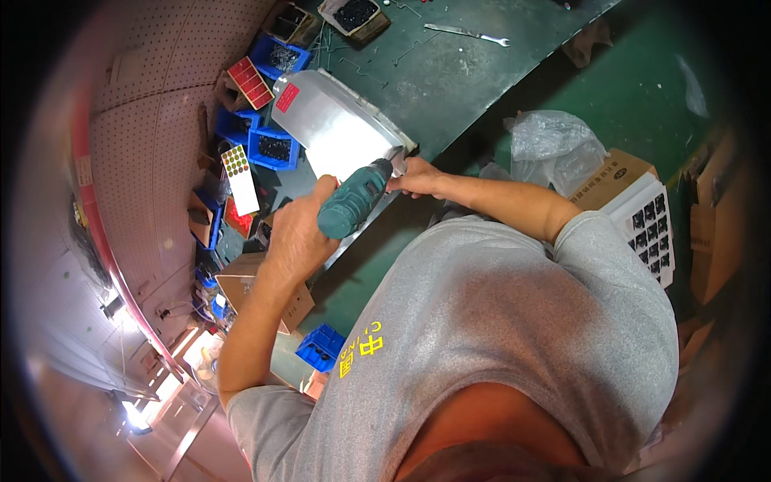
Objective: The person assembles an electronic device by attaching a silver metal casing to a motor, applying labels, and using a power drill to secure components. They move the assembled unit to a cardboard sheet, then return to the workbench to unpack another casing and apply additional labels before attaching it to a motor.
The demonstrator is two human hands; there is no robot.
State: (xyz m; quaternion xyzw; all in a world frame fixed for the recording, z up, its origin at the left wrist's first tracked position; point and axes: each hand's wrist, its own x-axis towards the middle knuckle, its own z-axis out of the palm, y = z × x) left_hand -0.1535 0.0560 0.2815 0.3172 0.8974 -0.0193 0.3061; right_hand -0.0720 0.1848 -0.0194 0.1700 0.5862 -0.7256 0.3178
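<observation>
A teal and black cordless drill [352, 202] is gripped in my left hand [299, 226], its chuck end pointing toward the far right. The drill's front meets the near right corner of a shiny silver sheet-metal housing [328, 106], which lies on the green workbench [458, 72] and carries a red label. Right beside the drill's front end, my right hand [419, 178] has its fingers curled in at that corner. Whatever those fingers pinch is too small and partly hidden to name. The drill's body also covers the bit and part of the housing's near edge.
Blue parts bins [273, 149] with dark small parts line the bench's left side, near a red-topped box [250, 82] and a dotted card [239, 178]. A wrench [467, 34] lies farther back. Clear plastic bags [554, 145] and a cardboard box [614, 181] stand at right.
</observation>
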